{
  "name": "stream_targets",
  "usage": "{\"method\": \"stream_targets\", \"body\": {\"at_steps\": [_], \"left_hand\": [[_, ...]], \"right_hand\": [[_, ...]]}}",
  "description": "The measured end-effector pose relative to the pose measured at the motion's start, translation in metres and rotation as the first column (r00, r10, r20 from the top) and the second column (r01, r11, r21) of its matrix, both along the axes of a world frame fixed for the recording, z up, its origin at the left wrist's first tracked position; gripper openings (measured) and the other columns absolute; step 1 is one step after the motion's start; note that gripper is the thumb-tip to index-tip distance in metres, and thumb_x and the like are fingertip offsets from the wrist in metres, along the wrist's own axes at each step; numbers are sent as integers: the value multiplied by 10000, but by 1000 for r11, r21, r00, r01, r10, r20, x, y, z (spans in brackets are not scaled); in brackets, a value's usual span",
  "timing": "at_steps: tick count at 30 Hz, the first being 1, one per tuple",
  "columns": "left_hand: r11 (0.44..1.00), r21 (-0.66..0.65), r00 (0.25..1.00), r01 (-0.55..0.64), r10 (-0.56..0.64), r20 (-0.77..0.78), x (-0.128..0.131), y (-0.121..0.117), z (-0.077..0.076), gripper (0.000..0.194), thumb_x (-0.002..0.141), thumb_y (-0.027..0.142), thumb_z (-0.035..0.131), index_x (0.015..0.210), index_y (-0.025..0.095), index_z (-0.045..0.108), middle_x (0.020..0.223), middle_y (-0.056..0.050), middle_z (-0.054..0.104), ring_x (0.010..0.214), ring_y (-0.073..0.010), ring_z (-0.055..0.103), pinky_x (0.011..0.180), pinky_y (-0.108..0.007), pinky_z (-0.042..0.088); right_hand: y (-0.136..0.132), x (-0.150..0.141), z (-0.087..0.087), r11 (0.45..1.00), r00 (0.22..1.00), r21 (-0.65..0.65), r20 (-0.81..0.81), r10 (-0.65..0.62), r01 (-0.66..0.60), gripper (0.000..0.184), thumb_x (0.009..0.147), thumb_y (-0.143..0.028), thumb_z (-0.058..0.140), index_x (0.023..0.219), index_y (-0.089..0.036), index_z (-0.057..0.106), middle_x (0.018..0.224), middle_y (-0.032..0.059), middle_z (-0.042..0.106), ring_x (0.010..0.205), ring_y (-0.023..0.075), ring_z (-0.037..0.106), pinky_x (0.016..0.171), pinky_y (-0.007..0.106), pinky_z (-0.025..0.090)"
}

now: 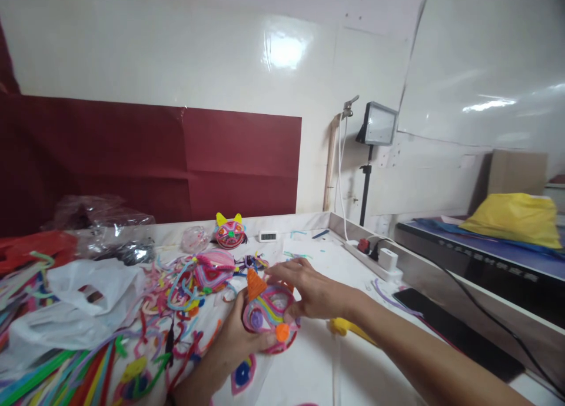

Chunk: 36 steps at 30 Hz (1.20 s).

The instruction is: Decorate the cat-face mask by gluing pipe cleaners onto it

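Note:
A round pipe-cleaner cat face (276, 310) in pink and rainbow stripes is between my hands, tilted toward me. It has an orange pointed ear and an orange nose. My left hand (238, 329) grips its left side and lower edge, the thumb near the nose. My right hand (309, 288) closes on the upper right edge, its fingers covering most of a second orange ear. Below lies a loose pink piece with a blue round eye (242, 373). Behind my hands is a pink striped piece (215, 268), and farther back a finished-looking cat face (231, 232) with yellow ears.
Loose pipe cleaners (57, 376) and white plastic bags (88, 300) cover the left side. A small digital clock (267, 236) stands at the back. On the right are a yellow-handled tool (351, 328), a black phone (459, 332), a power strip (375, 262) and a lamp (380, 124).

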<state>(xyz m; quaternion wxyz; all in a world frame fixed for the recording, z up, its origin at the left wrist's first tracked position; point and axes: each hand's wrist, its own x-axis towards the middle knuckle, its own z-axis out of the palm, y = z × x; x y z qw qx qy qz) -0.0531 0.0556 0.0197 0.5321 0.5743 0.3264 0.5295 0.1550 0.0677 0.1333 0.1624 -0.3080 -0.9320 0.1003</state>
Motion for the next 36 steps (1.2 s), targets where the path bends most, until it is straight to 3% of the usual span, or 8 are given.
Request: {"method": "stream_targets", "body": {"at_steps": [6, 12, 15, 23, 31, 36], "left_hand": [[1000, 21, 998, 15, -17, 67, 2, -2, 7, 913, 536, 330, 920, 1286, 241, 407, 1228, -112, 671, 1080, -324, 676, 911, -421, 533], [988, 21, 986, -151, 149, 81, 4, -13, 20, 1086, 525, 362, 922, 1420, 239, 319, 1267, -138, 644, 1132, -337, 644, 955, -414, 503], [984, 26, 975, -178, 173, 142, 5, -18, 25, 1110, 528, 386, 908, 1440, 239, 291, 1263, -141, 642, 1114, -339, 655, 955, -431, 505], [930, 101, 929, -354, 337, 149, 8, -20, 32, 961, 547, 343, 834, 1370, 218, 355, 1262, -131, 606, 1104, -330, 648, 950, -418, 517], [868, 137, 878, -477, 465, 111, 13, -26, 31, 956, 560, 328, 811, 1397, 219, 360, 1296, -129, 597, 1186, -338, 602, 997, -433, 493], [802, 142, 814, -579, 580, 45, 21, -36, 38, 1006, 527, 237, 815, 1421, 222, 355, 1330, -128, 582, 1251, -348, 545, 1050, -457, 440]], "right_hand": [[0, 3, 0, 1000, 998, -29, -58, -11, 10, 775, 735, -259, 853, 1402, -236, 459, 1303, 120, 650, 1299, 349, 477, 1078, 585, 286], [-1, 5, 1, 1000, 983, -28, -182, -13, 8, 831, 750, -263, 838, 1458, -263, 403, 1318, 104, 644, 1305, 340, 461, 1088, 552, 311], [0, 7, -4, 999, 967, -35, -254, -22, 14, 828, 746, -303, 841, 1451, -244, 411, 1286, 116, 656, 1247, 340, 504, 1066, 554, 347], [6, 6, -15, 992, 901, -122, -433, -18, -38, 801, 809, -524, 745, 1455, -250, 357, 1339, 150, 609, 1221, 316, 567, 1031, 511, 434], [9, 1, -16, 967, 878, -236, -477, -31, -94, 802, 806, -589, 724, 1427, -249, 347, 1386, 173, 571, 1326, 317, 484, 1122, 552, 327], [12, 2, -25, 918, 840, -364, -539, -68, -159, 802, 794, -568, 752, 1426, -288, 346, 1448, 150, 513, 1384, 301, 412, 1162, 546, 253]]}}
